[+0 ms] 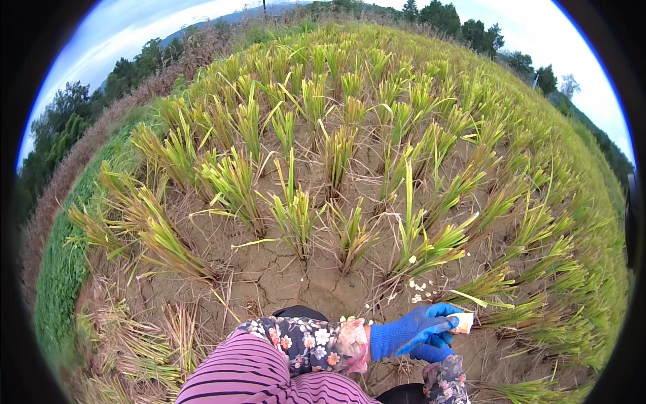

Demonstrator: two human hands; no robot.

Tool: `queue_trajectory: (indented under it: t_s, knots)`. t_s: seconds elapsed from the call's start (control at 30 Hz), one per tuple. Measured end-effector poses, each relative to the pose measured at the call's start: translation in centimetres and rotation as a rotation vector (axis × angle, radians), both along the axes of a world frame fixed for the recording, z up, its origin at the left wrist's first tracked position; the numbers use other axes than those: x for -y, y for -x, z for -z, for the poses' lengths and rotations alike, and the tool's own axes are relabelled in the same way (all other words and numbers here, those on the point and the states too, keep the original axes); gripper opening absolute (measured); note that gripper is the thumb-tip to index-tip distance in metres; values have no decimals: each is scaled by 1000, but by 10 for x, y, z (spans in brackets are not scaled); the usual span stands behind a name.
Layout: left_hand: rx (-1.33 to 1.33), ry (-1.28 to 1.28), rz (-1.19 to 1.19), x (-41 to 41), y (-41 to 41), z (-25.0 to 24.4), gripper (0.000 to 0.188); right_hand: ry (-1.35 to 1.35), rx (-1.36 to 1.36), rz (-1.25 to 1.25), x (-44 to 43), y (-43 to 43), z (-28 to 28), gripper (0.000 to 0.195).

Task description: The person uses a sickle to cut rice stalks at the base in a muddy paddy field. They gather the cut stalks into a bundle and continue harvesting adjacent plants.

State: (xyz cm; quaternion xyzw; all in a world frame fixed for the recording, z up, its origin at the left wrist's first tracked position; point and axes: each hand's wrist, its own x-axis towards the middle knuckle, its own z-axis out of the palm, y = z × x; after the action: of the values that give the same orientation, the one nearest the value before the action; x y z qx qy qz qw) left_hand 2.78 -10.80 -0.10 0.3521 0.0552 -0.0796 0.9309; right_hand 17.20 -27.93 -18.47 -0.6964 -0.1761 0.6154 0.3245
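Observation:
My left hand (411, 328), in a blue knitted work glove with a smooth coated palm, reaches to the right across my body. Its fingers are at a small whitish, squarish piece (463, 323), which may be paper or a packet. Beneath and partly behind it, my right hand (433, 350) in a matching glove is mostly hidden, so its grip cannot be made out. Several pale yellowish bits (418, 287) lie on the soil just beyond my hands, beside a cut rice stubble clump (434, 250).
Rows of cut rice stubble (298, 217) stand in cracked, damp soil (252, 267). Cut straw (146, 348) lies at the lower left. Low green plants (63, 257) edge the field on the left, with trees (439, 20) beyond it.

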Motion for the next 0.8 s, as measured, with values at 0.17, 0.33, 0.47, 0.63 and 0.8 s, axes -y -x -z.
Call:
queue_trajectory:
  t_s: [0.17, 0.33, 0.47, 0.63, 0.8]
  knots:
    - [11, -66, -34, 1, -2, 3, 50, -48, -251, 176, 5, -9, 15, 34]
    - [36, -115, -61, 4, -9, 18, 49, -2, -3, -73, 7, -13, 22, 36]
    - [23, -96, -47, 4, -10, 20, 49, -60, -311, 233, 10, -13, 25, 38]
    - [13, -78, -20, 0, -2, -2, 50, -24, -325, 118, 8, -17, 31, 36]
    - [14, -88, -24, -1, -3, 7, 49, 31, 231, -291, -5, -3, 4, 35]
